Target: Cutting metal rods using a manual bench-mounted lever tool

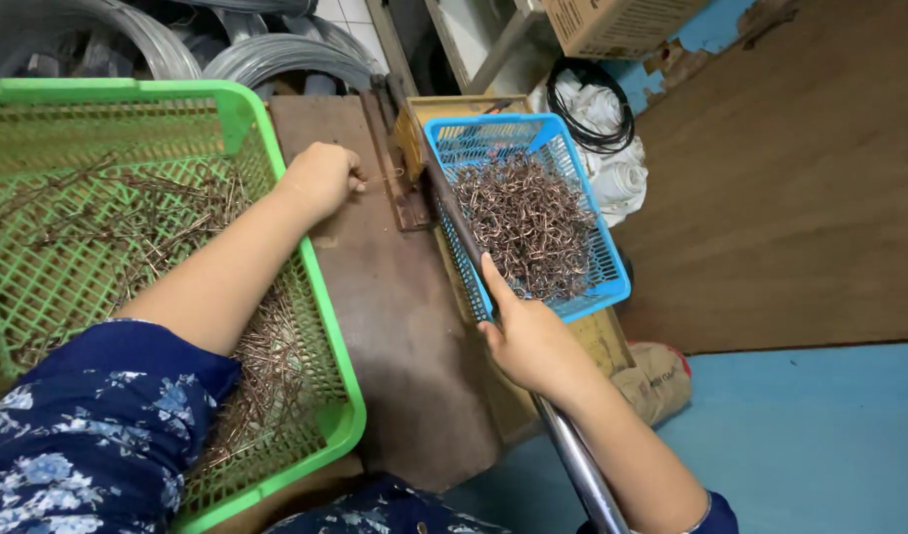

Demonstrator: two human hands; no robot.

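Note:
My left hand (322, 176) is closed on a thin copper-coloured wire piece (385, 179), holding it against the dark metal bending jig (402, 188) on the brown work plate (394, 307). My right hand (528, 336) grips a long metal lever bar (454, 213) that runs from the jig down past my wrist. Left of my arm a green plastic basket (325, 326) holds several straight wire pieces. Right of the lever a blue plastic basket (597, 292) is full of bent wire hooks (528, 222).
Coils of grey steel wire (276, 54) lie at the back left. A cardboard box (622, 22) and black cable on white cloth bundles (612, 148) sit behind the blue basket. Brown board floor is at right, blue floor at bottom right.

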